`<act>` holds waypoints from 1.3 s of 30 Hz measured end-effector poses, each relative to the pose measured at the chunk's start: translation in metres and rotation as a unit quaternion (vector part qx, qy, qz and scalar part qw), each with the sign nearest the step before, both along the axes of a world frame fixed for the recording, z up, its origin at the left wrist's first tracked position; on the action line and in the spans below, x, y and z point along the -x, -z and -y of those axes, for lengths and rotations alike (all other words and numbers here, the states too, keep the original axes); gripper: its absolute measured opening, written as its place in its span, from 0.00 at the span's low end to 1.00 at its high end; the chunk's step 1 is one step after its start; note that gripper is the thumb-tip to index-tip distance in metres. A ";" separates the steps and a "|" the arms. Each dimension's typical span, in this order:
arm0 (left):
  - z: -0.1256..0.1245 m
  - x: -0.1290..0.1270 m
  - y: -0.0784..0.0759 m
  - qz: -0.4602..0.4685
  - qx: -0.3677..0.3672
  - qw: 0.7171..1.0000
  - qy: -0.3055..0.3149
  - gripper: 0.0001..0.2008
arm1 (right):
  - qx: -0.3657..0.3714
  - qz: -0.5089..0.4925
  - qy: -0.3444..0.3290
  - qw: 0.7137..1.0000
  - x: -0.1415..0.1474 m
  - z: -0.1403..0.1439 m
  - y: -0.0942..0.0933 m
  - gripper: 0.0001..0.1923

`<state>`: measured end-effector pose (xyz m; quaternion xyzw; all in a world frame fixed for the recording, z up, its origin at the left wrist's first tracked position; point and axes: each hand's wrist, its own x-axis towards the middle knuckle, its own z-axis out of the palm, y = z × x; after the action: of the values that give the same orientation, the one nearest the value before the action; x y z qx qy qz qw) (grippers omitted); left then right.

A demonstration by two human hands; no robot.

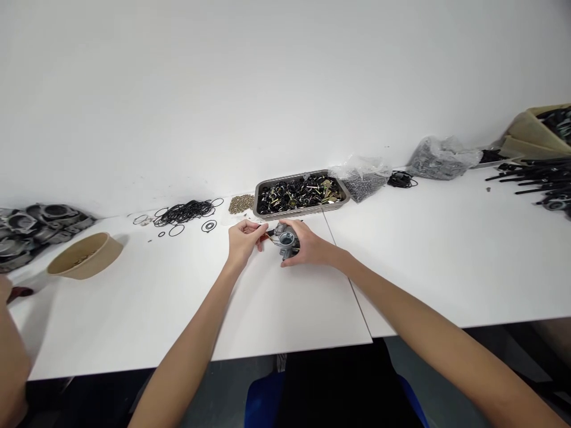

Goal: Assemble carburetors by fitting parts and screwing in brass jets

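R hand (310, 245) is cupped over a small grey metal casting (286, 241), prob. a carburettor body, fingers curled round its far and right sides, so closed on it. L hand (243, 241) has thumb + forefinger pinched together on a small brownish part (267, 236) at the casting's left face; too small to say what it is. Casting sits low over the tabletop (285, 309), just in front of the metal tray (301, 194) near the back edge, right by the seam between the two boards. Can't tell if it rests on the surface or is lifted a bit.

Risks, as a judgement: the brown part is tiny and held only at the fingertips, so a slip would drop it, and it could roll toward the loose black O-rings (185, 212) or the pile of small brass bits (241, 203) at the back, where it'd be hard to find. If the R hand's hold loosens while the L pushes sideways, the casting could twist, and the part could go in crooked.

Orientation: round bore faces up and toward the wearer. Long axis looks approx. left–right, along the back edge, but the R hand hides most of it, so not certain.
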<state>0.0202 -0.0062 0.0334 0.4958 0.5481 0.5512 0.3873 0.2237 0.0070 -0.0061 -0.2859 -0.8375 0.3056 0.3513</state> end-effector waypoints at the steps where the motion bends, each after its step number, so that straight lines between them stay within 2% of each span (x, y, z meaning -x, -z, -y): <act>1: 0.000 0.000 0.000 0.001 0.000 1.000 0.000 0.19 | -0.001 0.002 0.001 1.000 0.000 0.000 0.000 0.54; 9: 0.002 -0.001 -0.001 -0.004 0.003 1.000 0.003 0.20 | -0.012 0.005 0.016 1.000 0.001 0.002 -0.001 0.53; 20: 0.000 -0.001 0.010 -0.015 0.022 1.000 0.007 0.20 | -0.026 0.013 0.093 0.995 0.007 0.002 0.002 0.53; 27: 0.012 -0.018 0.009 0.023 -0.003 0.993 0.115 0.18 | -0.016 -0.010 0.095 0.995 0.006 0.003 -0.002 0.49; 33: 0.007 -0.005 0.006 0.073 0.044 0.974 0.209 0.13 | -0.008 0.006 0.070 0.997 0.000 0.000 -0.003 0.51; 39: 0.000 0.005 0.008 0.058 0.053 0.965 0.250 0.13 | -0.009 0.015 0.062 0.998 0.000 0.000 -0.004 0.51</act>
<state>0.0148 -0.0063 0.0256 0.5633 0.4116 0.4347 0.5695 0.2234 0.0067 -0.0022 -0.3391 -0.8260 0.2713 0.3594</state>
